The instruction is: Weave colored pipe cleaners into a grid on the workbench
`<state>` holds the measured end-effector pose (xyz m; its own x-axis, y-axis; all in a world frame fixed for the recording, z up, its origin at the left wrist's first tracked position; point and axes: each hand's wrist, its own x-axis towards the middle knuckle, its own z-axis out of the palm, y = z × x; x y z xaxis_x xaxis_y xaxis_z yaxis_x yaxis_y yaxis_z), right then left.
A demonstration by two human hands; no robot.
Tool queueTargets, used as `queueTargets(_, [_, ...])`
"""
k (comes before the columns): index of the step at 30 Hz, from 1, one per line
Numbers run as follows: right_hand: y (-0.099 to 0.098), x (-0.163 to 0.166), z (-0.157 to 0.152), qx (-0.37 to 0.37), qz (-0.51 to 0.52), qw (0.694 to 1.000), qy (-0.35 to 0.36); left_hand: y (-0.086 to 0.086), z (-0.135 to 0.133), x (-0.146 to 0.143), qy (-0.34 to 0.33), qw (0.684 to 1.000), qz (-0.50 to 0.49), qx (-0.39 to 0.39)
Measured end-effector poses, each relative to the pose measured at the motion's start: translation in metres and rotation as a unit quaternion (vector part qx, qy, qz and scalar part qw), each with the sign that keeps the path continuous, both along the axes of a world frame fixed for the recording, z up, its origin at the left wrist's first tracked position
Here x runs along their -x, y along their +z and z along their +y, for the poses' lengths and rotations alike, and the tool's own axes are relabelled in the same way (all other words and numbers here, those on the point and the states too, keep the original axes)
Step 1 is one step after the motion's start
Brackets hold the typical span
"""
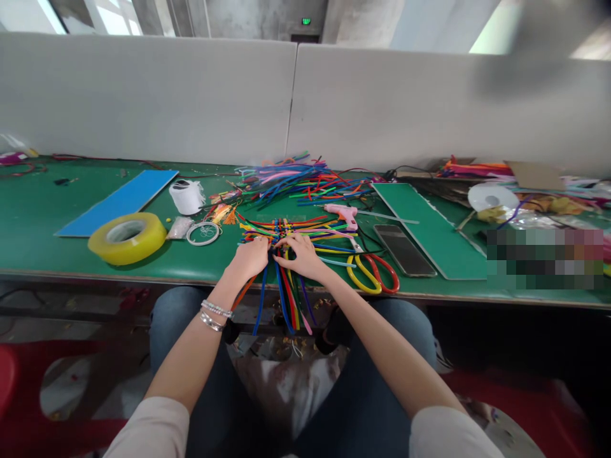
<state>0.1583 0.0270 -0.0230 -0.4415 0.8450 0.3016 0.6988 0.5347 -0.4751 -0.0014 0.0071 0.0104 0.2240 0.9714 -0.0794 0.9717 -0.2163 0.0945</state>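
A flat lattice of fuzzy, multicoloured pipe cleaners [291, 231] lies at the near edge of a green-topped workbench [38, 213]. Its thin, bendable stems cross over and under in a tight weave. Red, yellow, green and blue stems run sideways, while long blue, red, yellow and purple ends droop over the edge. The left hand [251, 258] lies on the weave's near side, its fingers close together and pressed flat. The right hand [300, 254] rests just beside it, with fingers slightly apart and fingertips on the stems, clamping nothing. Behind sits a tangled heap of loose pipe cleaners [291, 181]. To the right lie a pink plastic hot glue gun [342, 216] and long scissors with looped red and yellow handles [371, 273]. A glossy yellow tape roll [126, 238] sits well left.
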Motion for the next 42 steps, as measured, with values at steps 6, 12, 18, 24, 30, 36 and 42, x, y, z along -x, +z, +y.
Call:
queueTargets(6, [0.001, -0.001, 0.000, 0.015, -0.003, 1.000, 0.001, -0.001, -0.003, 0.000, -0.001, 0.999, 0.028, -0.024])
queueTargets(12, [0.002, 0.000, 0.000, 0.016, -0.004, 1.000, 0.007, -0.002, -0.003, 0.002, 0.016, 0.998, 0.038, -0.046])
queueTargets(18, [0.000, -0.001, 0.001, 0.013, -0.006, 1.000, 0.005, -0.001, -0.001, 0.007, 0.027, 0.999, 0.021, -0.034])
queueTargets(24, [-0.001, 0.003, -0.003, -0.046, -0.014, 0.999, 0.003, 0.007, 0.002, 0.019, 0.039, 0.998, -0.031, 0.046])
queueTargets(30, [-0.001, 0.010, -0.003, -0.062, -0.024, 0.998, 0.004, 0.012, -0.005, 0.023, 0.012, 0.994, -0.072, 0.078])
queueTargets(36, [-0.006, 0.006, 0.007, -0.002, 0.005, 1.000, 0.030, 0.016, -0.006, 0.026, -0.027, 0.988, -0.116, 0.103])
queueTargets(42, [-0.007, 0.006, 0.007, 0.008, 0.012, 1.000, 0.022, 0.015, -0.007, 0.024, -0.028, 0.997, -0.070, 0.003])
